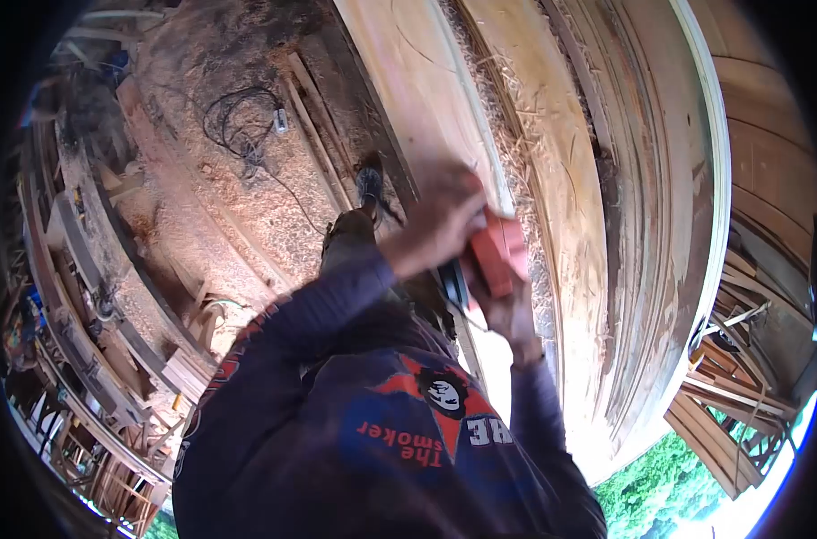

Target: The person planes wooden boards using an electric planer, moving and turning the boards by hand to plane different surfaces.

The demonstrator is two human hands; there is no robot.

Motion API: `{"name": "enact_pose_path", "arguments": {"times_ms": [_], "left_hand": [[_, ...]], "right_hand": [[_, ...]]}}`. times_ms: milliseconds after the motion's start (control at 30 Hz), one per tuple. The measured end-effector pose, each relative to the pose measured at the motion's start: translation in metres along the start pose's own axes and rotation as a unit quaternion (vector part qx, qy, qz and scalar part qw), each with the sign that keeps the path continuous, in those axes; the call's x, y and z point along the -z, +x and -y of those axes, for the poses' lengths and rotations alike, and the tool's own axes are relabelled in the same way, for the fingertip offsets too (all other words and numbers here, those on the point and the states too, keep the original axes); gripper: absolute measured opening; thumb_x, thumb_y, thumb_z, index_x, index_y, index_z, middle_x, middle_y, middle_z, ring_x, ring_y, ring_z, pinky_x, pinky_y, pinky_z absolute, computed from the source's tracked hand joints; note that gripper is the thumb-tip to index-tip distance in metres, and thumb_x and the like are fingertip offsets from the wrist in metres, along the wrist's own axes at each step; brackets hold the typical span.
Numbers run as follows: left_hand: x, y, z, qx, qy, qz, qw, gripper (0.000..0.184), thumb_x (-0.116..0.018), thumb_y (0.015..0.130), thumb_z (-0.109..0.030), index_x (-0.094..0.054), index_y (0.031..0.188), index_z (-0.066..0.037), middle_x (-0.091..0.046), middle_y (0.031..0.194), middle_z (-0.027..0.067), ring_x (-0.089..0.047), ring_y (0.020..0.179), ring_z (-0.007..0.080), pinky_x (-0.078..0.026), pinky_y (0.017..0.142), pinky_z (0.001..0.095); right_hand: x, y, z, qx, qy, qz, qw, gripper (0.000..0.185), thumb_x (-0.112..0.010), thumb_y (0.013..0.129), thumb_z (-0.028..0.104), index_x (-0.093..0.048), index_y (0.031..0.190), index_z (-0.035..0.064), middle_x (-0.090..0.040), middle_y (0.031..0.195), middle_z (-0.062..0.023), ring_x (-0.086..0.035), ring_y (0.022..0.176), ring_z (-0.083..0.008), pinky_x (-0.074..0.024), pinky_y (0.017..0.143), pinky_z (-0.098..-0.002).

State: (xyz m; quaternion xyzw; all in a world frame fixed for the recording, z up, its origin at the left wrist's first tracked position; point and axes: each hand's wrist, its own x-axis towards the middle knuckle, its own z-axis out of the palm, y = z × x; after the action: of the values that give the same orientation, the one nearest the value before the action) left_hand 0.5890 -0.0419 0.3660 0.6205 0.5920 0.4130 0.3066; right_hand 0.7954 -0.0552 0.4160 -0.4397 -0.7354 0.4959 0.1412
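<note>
- The red tool (pixel 500 256) lies between my two hands, over the pale board (pixel 413 99); I can't tell whether its underside touches the wood.
- Its long axis runs roughly from 11 o'clock to 5 o'clock, close to the line of the board (as near as the blur lets me judge).
- My left hand (pixel 444 216) is at its upper end, reaching in from 8 o'clock; from those fingers the body of the tool lies toward 4 o'clock.
- My right hand (pixel 512 316) is at the lower end, coming up from 6 o'clock, with the tool toward 12.
- Neither hand is nearer: both are on it. My right fingers look clamped round its lower end, and my left ones look closed on the upper end (they are smeared, so how tightly I cannot tell).
- Wood shavings (pixel 516 135) lie toward 1 o'clock of the tool; a coiled cord (pixel 238 135) is on the floor (pixel 202 171), well off toward 10.
</note>
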Motion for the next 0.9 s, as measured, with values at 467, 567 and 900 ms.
{"name": "enact_pose_path", "arguments": {"times_ms": [467, 567, 900], "left_hand": [[-0.128, -0.118, -0.091, -0.045, -0.092, 0.107, 0.989, 0.041, -0.068, 0.079, 0.001, -0.062, 0.119, 0.0, -0.056, 0.124, 0.0167, -0.055, 0.12, 0.0365, -0.046, 0.103, 0.0456], [-0.083, -0.083, -0.064, 0.023, -0.155, 0.059, 0.986, 0.039, -0.067, 0.083, 0.006, -0.062, 0.12, -0.002, -0.057, 0.125, 0.0166, -0.055, 0.12, 0.0387, -0.045, 0.103, 0.0464], [0.054, 0.047, 0.051, 0.043, -0.138, -0.006, 0.989, 0.044, -0.067, 0.083, 0.008, -0.06, 0.125, -0.002, -0.057, 0.13, 0.0159, -0.055, 0.123, 0.0371, -0.045, 0.104, 0.0444]], "right_hand": [[0.049, -0.202, -0.057, 0.028, -0.215, 0.035, 0.976, 0.013, -0.079, 0.076, 0.009, -0.066, 0.081, 0.0102, -0.058, 0.076, -0.011, -0.058, 0.053, -0.0292, -0.0453, 0.042, -0.0412], [0.037, -0.132, -0.036, 0.068, -0.217, 0.072, 0.971, 0.015, -0.076, 0.082, 0.013, -0.064, 0.09, 0.0083, -0.058, 0.079, -0.0151, -0.063, 0.057, -0.0359, -0.0475, 0.046, -0.0448], [-0.01, 0.091, 0.055, -0.092, -0.015, 0.025, 0.995, 0.026, -0.078, 0.082, 0.015, -0.064, 0.099, 0.0014, -0.061, 0.085, -0.016, -0.065, 0.068, -0.035, -0.05, 0.058, -0.0444]]}}
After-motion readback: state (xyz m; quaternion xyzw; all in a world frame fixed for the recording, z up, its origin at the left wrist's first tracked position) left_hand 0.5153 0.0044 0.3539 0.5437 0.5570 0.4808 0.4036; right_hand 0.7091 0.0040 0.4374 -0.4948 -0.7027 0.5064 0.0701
